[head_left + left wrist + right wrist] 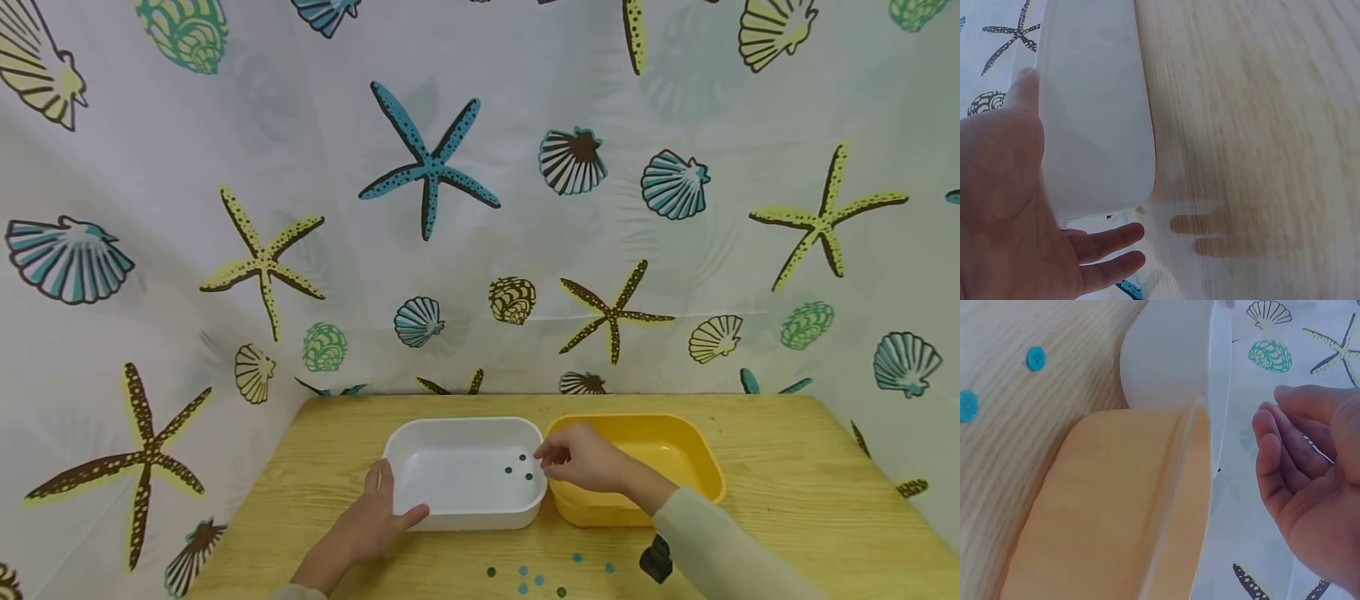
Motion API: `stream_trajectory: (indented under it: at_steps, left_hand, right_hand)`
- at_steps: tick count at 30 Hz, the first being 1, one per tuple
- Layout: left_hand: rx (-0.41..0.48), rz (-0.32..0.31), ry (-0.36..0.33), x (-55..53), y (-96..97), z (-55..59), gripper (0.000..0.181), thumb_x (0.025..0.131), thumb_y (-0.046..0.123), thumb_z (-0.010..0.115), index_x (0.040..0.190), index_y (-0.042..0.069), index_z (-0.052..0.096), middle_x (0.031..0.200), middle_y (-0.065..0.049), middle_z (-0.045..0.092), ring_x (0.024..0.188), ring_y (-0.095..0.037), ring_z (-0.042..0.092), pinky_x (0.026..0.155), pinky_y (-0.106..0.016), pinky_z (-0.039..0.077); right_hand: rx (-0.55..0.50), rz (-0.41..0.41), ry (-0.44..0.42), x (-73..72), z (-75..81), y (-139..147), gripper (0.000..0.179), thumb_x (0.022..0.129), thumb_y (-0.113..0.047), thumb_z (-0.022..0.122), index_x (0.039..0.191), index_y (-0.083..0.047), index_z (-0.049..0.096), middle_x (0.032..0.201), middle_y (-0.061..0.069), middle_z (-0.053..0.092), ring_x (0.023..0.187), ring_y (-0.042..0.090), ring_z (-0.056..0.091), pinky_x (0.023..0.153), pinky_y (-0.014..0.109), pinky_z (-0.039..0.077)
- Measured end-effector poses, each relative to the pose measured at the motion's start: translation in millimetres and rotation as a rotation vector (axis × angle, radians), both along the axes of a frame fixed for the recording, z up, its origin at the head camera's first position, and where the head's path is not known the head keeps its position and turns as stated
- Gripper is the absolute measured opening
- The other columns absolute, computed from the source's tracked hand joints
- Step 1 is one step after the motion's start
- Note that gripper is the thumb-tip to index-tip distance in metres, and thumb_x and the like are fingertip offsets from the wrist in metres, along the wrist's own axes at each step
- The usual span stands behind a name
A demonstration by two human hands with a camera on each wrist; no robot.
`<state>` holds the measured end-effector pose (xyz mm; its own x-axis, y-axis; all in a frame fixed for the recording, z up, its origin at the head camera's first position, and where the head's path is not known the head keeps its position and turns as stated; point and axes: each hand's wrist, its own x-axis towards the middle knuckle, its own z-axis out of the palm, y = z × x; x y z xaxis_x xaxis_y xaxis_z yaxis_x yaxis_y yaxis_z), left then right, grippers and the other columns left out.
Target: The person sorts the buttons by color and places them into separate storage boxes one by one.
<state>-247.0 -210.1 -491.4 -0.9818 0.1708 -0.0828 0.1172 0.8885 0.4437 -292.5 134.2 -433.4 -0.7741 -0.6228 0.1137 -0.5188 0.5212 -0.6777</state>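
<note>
A white plastic tub (465, 518) stands on the table, with three dark green buttons (528, 477) lying at its right end. My left hand (375, 512) rests against the tub's near left corner, thumb along the rim; in the left wrist view two fingers (1113, 242) stretch straight past its end. Beside the white tub stands a yellow tub (708, 467). My right hand (581, 458) hovers above where the two tubs meet, fingers loosely bent. In the right wrist view, nothing shows between its thumb and fingers.
Several light blue buttons (539, 580) and two dark green buttons (491, 572) lie on the wooden table (780, 500) before the tubs. A white cloth (510, 233) printed with shells and starfish hangs behind and at both sides. A black device (657, 560) sits by the right wrist.
</note>
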Motion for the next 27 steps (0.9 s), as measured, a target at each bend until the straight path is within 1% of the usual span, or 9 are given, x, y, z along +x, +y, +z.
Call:
stream_trajectory:
  at_steps: [2, 6, 12, 16, 21, 27]
  left_hand:
    - [-0.005, 0.001, -0.003, -0.1, -0.4, -0.1, 0.11, 0.088, 0.061, 0.053, 0.142, -0.019, 0.001, 0.148, -0.035, 0.007, 0.099, -0.038, 0.058, 0.08, -0.048, 0.048]
    - [0.002, -0.002, -0.004, -0.3, -0.4, -0.4, 0.111, 0.087, 0.062, 0.053, 0.142, -0.019, 0.002, 0.147, -0.036, 0.007, 0.101, -0.039, 0.057, 0.081, -0.049, 0.048]
    - [0.003, -0.003, 0.003, -1.1, -1.4, -1.3, 0.112, 0.086, 0.064, 0.053, 0.142, -0.019, 0.002, 0.147, -0.036, 0.008, 0.099, -0.037, 0.058, 0.08, -0.047, 0.049]
    - [0.0, -0.001, 0.006, -1.2, -1.8, -1.3, 0.112, 0.086, 0.065, 0.053, 0.142, -0.019, 0.003, 0.147, -0.036, 0.008, 0.099, -0.037, 0.058, 0.079, -0.047, 0.049]
    - [-0.004, -0.003, 0.005, -1.9, -1.7, -1.1, 0.112, 0.086, 0.064, 0.052, 0.142, -0.019, 0.003, 0.147, -0.036, 0.007, 0.1, -0.038, 0.058, 0.08, -0.048, 0.048]
    - [0.005, -0.003, -0.001, -1.8, -1.2, -0.7, 0.112, 0.086, 0.064, 0.053, 0.142, -0.019, 0.002, 0.148, -0.036, 0.007, 0.103, -0.039, 0.056, 0.083, -0.05, 0.047]
  right_hand:
    - [-0.005, 0.022, 0.007, 6.3, 1.9, 4, 0.015, 0.087, -0.005, 0.066, 0.102, -0.004, 0.07, 0.083, -0.006, 0.065, 0.076, 0.009, 0.059, 0.071, 0.024, 0.05]
    - [-0.027, 0.046, -0.012, 19.5, 3.3, 12, 0.014, 0.087, -0.004, 0.066, 0.1, -0.002, 0.07, 0.083, -0.004, 0.067, 0.074, 0.008, 0.059, 0.07, 0.024, 0.05]
    - [-0.041, 0.04, -0.054, 36.4, -2.4, 22, 0.011, 0.087, -0.009, 0.069, 0.097, -0.012, 0.071, 0.081, -0.011, 0.064, 0.072, 0.006, 0.056, 0.067, 0.023, 0.05]
    - [-0.065, 0.072, -0.064, 46.4, -8.5, 26, 0.009, 0.086, -0.01, 0.069, 0.094, -0.014, 0.072, 0.077, -0.012, 0.062, 0.069, 0.003, 0.054, 0.065, 0.023, 0.049]
    - [-0.083, 0.132, -0.083, 57.9, -14.9, 29, 0.009, 0.085, -0.008, 0.07, 0.092, -0.013, 0.071, 0.073, -0.013, 0.059, 0.066, 0.0, 0.051, 0.062, 0.021, 0.048]
    - [-0.074, 0.198, -0.096, 63.9, -29.0, 31, 0.01, 0.084, -0.004, 0.069, 0.093, -0.006, 0.071, 0.072, -0.015, 0.056, 0.064, -0.003, 0.048, 0.058, 0.019, 0.047]
